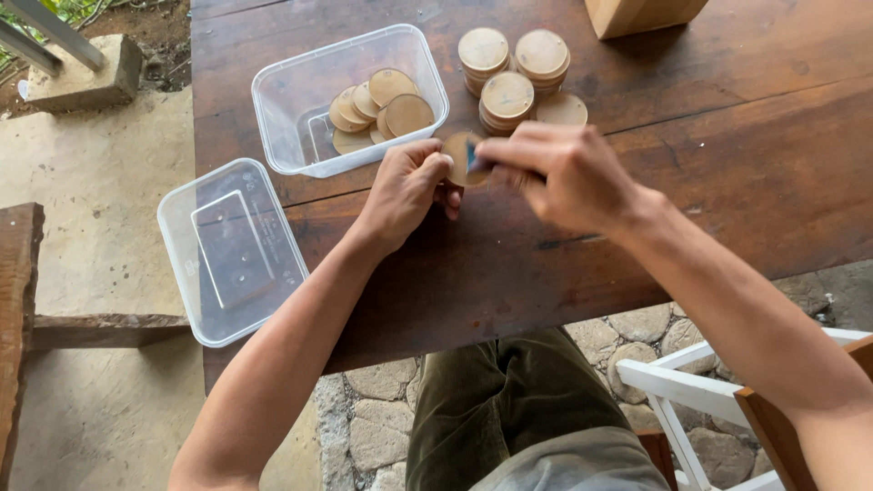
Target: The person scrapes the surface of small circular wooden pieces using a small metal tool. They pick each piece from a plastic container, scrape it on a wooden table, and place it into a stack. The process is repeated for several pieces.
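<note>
My left hand point(406, 185) pinches a round wooden disc point(456, 155) upright above the dark wooden table point(709, 155). My right hand point(564, 173) presses a small blue piece point(473, 159) against the disc's face; most of that piece is hidden by my fingers. Three stacks of the same wooden discs point(509, 68) stand just beyond my hands. A clear plastic tub point(291, 100) to the far left holds several loose discs point(382, 105).
The tub's clear lid point(232, 250) lies at the table's left edge, overhanging it. A light wooden block point(641, 14) stands at the far edge. A white chair frame point(691, 386) is at lower right, a wooden bench point(18, 300) at left.
</note>
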